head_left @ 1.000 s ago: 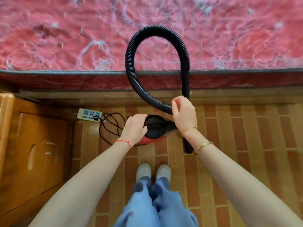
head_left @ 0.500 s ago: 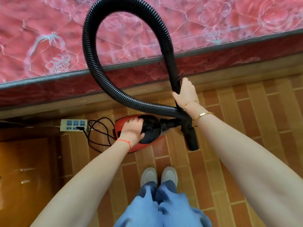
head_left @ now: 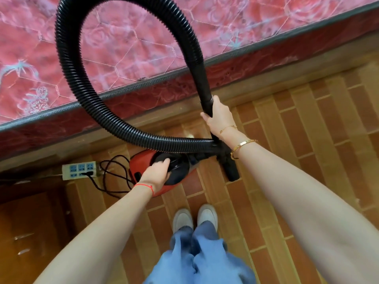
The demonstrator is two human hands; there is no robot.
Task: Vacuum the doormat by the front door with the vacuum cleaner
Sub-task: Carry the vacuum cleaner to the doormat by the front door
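Red mattress (head_left: 143, 48), power strip (head_left: 79, 170), perhaps cabinet (head_left: 30, 232).

Power strip (head_left: 79, 170) left of vacuum cleaner (head_left: 164, 173)

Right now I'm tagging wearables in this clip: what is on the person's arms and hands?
Both arms are bare, with no sleeves or gloves. The left hand has a thin red string bracelet at the wrist. The right hand has a fine gold chain bracelet at the wrist and, just below it on the forearm, a gold bangle.
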